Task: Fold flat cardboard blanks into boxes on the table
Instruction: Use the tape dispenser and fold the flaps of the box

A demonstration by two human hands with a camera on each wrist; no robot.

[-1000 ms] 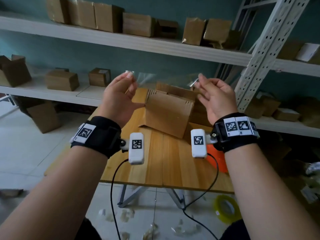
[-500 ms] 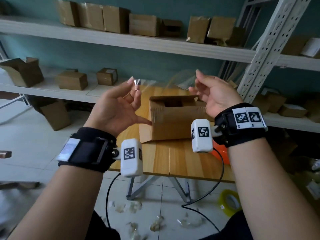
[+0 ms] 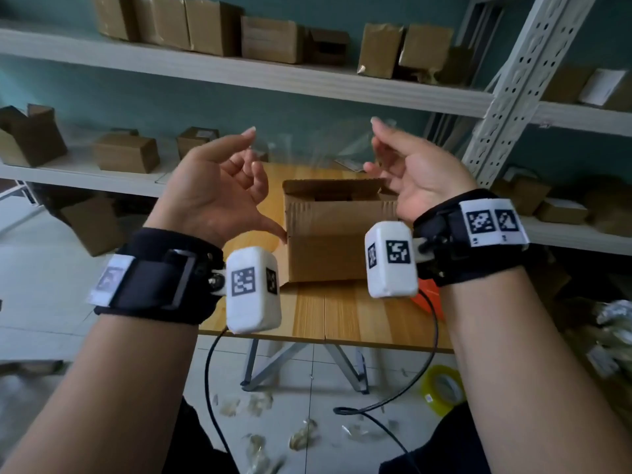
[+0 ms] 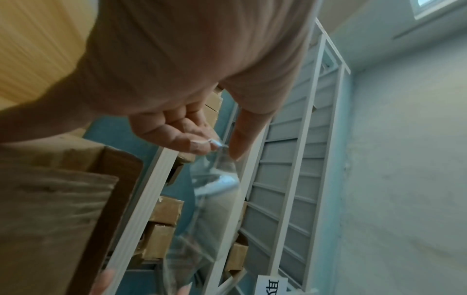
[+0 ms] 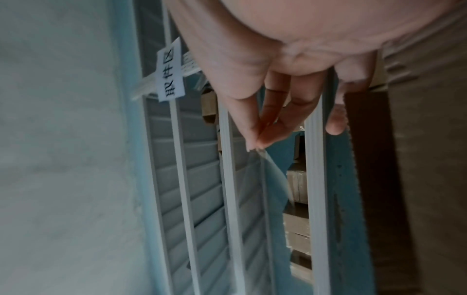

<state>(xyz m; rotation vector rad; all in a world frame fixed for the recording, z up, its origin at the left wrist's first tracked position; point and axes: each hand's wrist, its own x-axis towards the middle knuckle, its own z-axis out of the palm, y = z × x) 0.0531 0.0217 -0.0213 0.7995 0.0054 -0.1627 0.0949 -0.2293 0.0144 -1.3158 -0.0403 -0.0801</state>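
Cardboard box (image 3: 337, 230) sits upright on the wooden worktop (image 3: 345, 313), top flaps open, roughly centre and towards the far side, w/ both my hands raised above and in front of it, not touching it.

My left hand (image 3: 219, 186) is palm-up, thumb sticking out towards the box, index & thumb tips pinching one end of a strip of clear tape (image 4: 222, 173). The left wrist view shows that pinch right at the fingertips (image 4: 202, 144), tape hanging away from them, curled and see-through. My right hand (image 3: 415, 172) mirrors it: fingers half curled, index and thumb pinching the other end (image 5: 267, 169), the film trailing off below the fingertips (image 5: 255, 139). In the head view the tape spans between the two hands above the box, very faint and blurred, so can't tell how taut it is.

Behind: white shelves (image 3: 239, 73) w/ more made-up cardboard boxes (image 3: 270, 39) on two levels. On the floor, a yellowish tape roll (image 3: 443, 390) at right under the worktop edge, plus crumpled clear scraps (image 3: 302, 437). Something orange (image 3: 425, 295) pokes out behind my right wrist unit; can't tell what.
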